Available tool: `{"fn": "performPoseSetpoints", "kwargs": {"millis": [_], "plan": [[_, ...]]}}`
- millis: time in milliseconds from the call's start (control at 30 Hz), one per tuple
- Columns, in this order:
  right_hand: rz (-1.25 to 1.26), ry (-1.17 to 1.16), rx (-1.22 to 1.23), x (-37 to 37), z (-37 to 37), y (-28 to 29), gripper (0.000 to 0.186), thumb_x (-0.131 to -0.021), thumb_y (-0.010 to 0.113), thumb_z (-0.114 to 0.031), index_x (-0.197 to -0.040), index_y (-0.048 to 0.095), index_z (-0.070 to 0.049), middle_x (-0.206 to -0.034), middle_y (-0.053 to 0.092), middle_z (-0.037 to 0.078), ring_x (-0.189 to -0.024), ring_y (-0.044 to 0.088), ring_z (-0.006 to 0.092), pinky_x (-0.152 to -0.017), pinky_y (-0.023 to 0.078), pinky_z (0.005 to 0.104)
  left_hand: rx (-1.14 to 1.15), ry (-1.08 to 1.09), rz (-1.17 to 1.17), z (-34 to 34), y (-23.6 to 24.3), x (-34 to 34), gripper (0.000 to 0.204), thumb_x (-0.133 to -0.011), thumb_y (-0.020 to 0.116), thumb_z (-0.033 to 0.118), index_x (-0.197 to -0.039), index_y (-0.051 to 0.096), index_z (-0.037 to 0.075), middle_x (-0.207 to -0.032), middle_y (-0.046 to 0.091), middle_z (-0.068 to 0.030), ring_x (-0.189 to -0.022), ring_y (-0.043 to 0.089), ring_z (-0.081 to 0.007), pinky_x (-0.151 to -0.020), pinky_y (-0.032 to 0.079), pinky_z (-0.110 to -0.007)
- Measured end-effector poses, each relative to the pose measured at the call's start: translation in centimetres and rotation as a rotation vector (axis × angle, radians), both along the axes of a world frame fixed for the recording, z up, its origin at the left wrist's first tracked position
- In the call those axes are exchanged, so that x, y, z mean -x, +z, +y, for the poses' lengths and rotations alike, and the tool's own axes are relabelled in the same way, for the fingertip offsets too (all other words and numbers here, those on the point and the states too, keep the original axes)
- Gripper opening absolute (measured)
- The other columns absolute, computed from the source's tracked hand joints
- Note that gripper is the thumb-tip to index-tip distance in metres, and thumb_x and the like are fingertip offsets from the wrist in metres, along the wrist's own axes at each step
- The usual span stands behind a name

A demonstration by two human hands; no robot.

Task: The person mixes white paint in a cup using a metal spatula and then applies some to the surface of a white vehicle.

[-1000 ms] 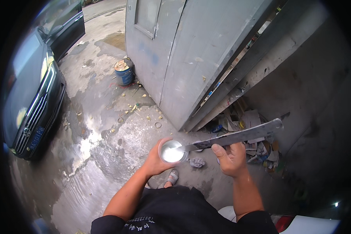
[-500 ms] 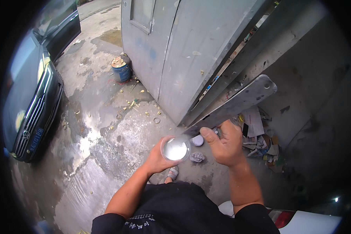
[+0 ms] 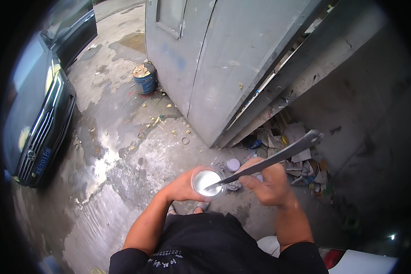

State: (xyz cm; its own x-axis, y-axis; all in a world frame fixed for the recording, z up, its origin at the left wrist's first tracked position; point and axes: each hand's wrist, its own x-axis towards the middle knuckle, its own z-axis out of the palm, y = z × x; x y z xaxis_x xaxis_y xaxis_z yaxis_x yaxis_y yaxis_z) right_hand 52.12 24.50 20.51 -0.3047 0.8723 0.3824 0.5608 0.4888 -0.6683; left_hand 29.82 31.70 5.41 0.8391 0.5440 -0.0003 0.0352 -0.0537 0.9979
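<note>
My left hand is wrapped round a clear plastic cup in front of my body. White liquid lies in the cup. In my right hand is a long, flat, dark grey mixing stick, gripped between thumb and fingers. It slants down to the left, its lower tip in the white liquid and its upper end, rounded, pointing up to the right. From here it shows nearly edge-on. A crumpled grey lump on the floor is partly hidden behind the stick and cup.
A white-topped tub stands on the floor beyond the cup. A grey metal door rises ahead. Papers and scraps lie to the right. A blue bucket and dark car are left; a white car is lower right.
The stick has turned from showing its broad face to nearly edge-on, and its angle is shallower. My right hand has moved slightly down. The cup has shifted a little right.
</note>
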Motion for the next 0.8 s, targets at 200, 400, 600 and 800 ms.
{"fn": "performPoseSetpoints", "kwargs": {"millis": [200, 400, 600, 800], "plan": [[-0.156, 0.021, -0.084, 3.1, 2.2, 0.8, 0.019, -0.080, 0.072, -0.008, -0.094, 0.063, 0.001, -0.081, 0.066, 0.014, -0.075, 0.063, 0.0317, -0.072, 0.050, 0.0380, 0.081, 0.036, -0.069, 0.0, -0.3, -0.8, 0.083, -0.062, 0.088, 0.022, -0.132, 0.049, 0.003, -0.127, 0.056, -0.0113, -0.120, 0.053, -0.0233, -0.104, 0.040, -0.036], [0.185, -0.223, 0.025, 0.3, 1.8, 1.1, 0.015, -0.078, 0.073, -0.007, -0.075, 0.059, -0.002, -0.073, 0.056, 0.014, -0.061, 0.051, 0.0328, -0.053, 0.039, 0.0397, -0.121, 0.224, -0.051, -0.1, 0.4, -0.9, 0.080, -0.062, 0.088, 0.025, -0.130, 0.051, 0.004, -0.124, 0.057, -0.0132, -0.117, 0.056, -0.0256, -0.101, 0.043, -0.037], [-0.030, 0.076, -0.147, 2.7, 1.1, 0.7, 0.015, -0.077, 0.072, -0.006, -0.086, 0.062, -0.001, -0.076, 0.059, 0.012, -0.071, 0.055, 0.0327, -0.065, 0.043, 0.0372, -0.226, 0.326, -0.061, -0.6, -0.5, -1.0, 0.083, -0.063, 0.088, 0.027, -0.131, 0.049, 0.004, -0.127, 0.056, -0.0152, -0.119, 0.055, -0.0276, -0.101, 0.043, -0.037], [0.011, -0.249, -0.016, 3.1, 2.3, 2.2, 0.014, -0.080, 0.071, -0.005, -0.092, 0.065, -0.001, -0.083, 0.067, 0.012, -0.075, 0.062, 0.0276, -0.072, 0.048, 0.0374, -0.231, 0.358, -0.090, -0.4, -0.5, -1.1, 0.081, -0.064, 0.088, 0.026, -0.131, 0.049, 0.003, -0.126, 0.056, -0.0150, -0.119, 0.055, -0.0272, -0.100, 0.044, -0.037]]}}
